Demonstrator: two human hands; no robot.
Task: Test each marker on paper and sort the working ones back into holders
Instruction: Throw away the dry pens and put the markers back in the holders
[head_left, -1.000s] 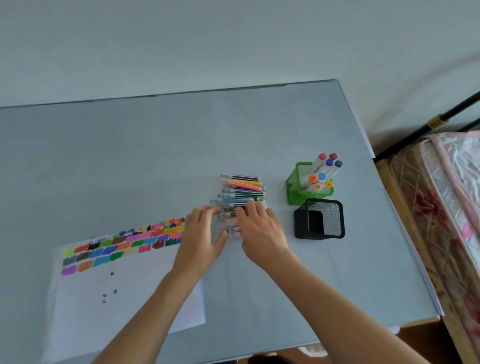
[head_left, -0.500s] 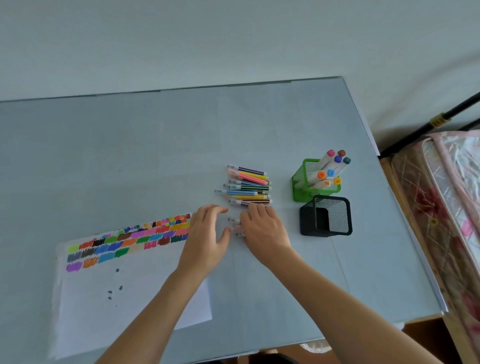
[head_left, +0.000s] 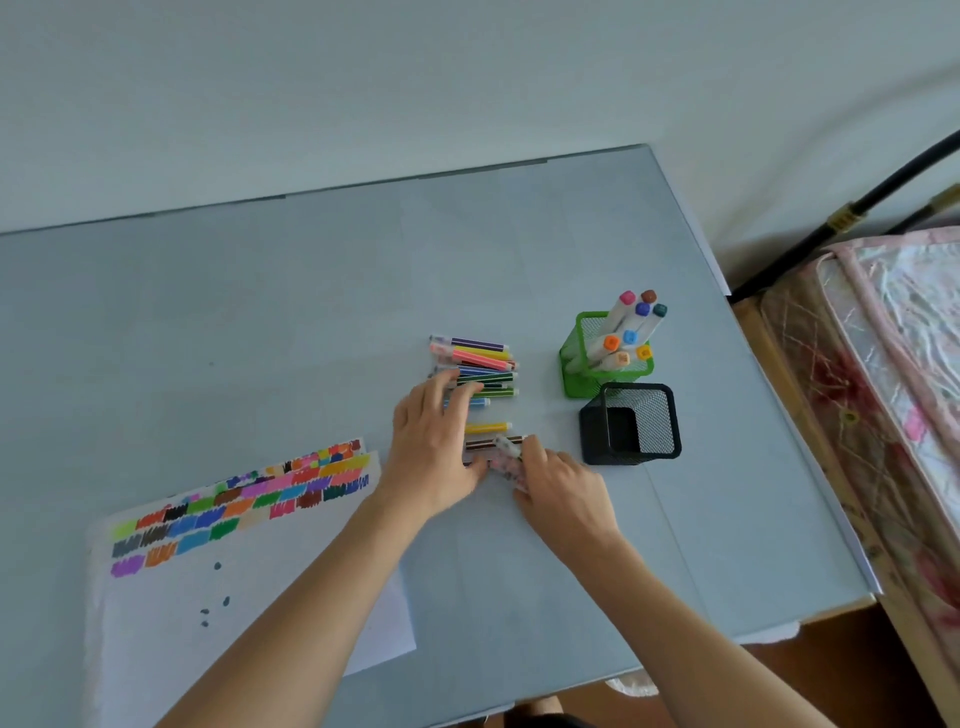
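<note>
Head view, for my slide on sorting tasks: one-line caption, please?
Both hands gather thin markers beside an empty black mesh holder, a filled green holder and swatch-covered paper.

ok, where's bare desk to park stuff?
Free: the grey desk behind the swatched white paper, left of the loose thin markers. Crowded: the green mesh holder, the black mesh holder, and both hands.

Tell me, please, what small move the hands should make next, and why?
Probably lift the few markers gathered between the left hand and right hand into the black holder: it looks empty and stands just beside them, while the green holder already holds thick markers.
</note>
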